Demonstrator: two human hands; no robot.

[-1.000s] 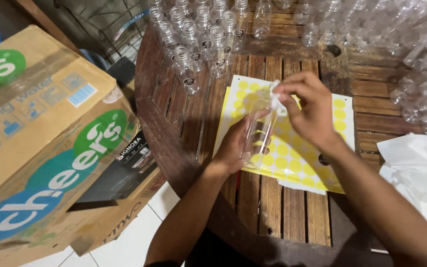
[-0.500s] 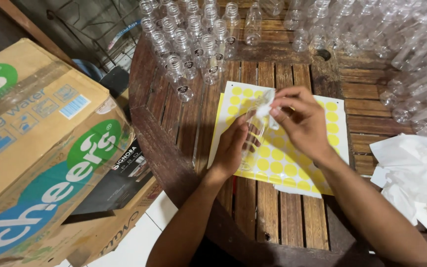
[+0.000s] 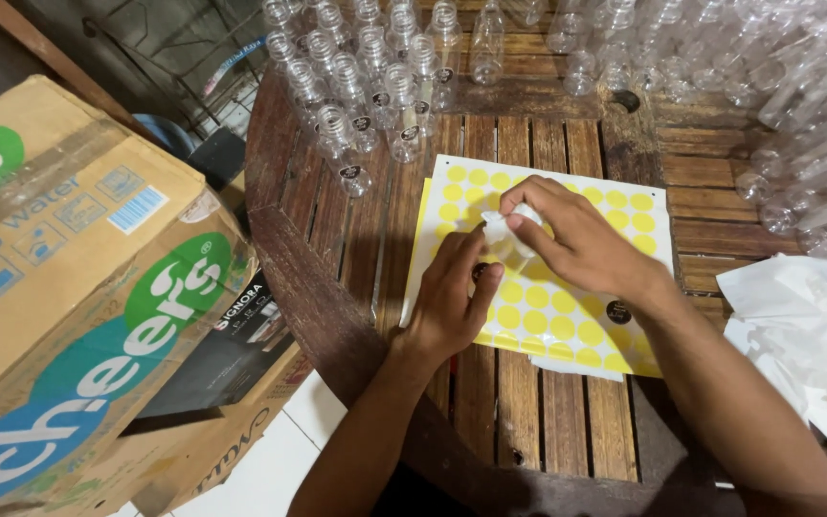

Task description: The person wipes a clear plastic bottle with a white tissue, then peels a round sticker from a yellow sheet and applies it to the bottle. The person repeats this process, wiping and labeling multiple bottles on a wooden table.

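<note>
— Head view first: what sits between the two hands?

— A small clear plastic bottle (image 3: 507,233), lying over the sticker sheet (image 3: 567,316) near the middle of the round wooden bench (image 3: 528,421). Most of it is hidden by the hands; only a pale, glassy part shows.

— How do the fingers stand?

— The right hand (image 3: 581,244) comes in from four o'clock, its fingers (image 3: 528,222) pinched together on the upper end of the bottle. The left hand (image 3: 452,306) comes from seven o'clock, fingers (image 3: 466,257) close together and pressed against the bottle's lower side, with a small dark round sticker (image 3: 479,271) at the fingertips.

— And the sheet itself?

— White backing with rows of yellow round spots; one dark sticker (image 3: 618,311) remains at about four o'clock of the hands, just by the right wrist.

— Farther out?

— A cluster of empty clear bottles (image 3: 375,86) stands upright at eleven o'clock, several bearing dark dots. More bottles (image 3: 806,115) lie heaped at two o'clock. Crumpled clear plastic bags (image 3: 806,335) lie at three o'clock. Off the bench, at nine o'clock, stands a large cardboard box (image 3: 69,287) with green round prints, a dark smaller box (image 3: 232,354) tucked beneath it.
</note>
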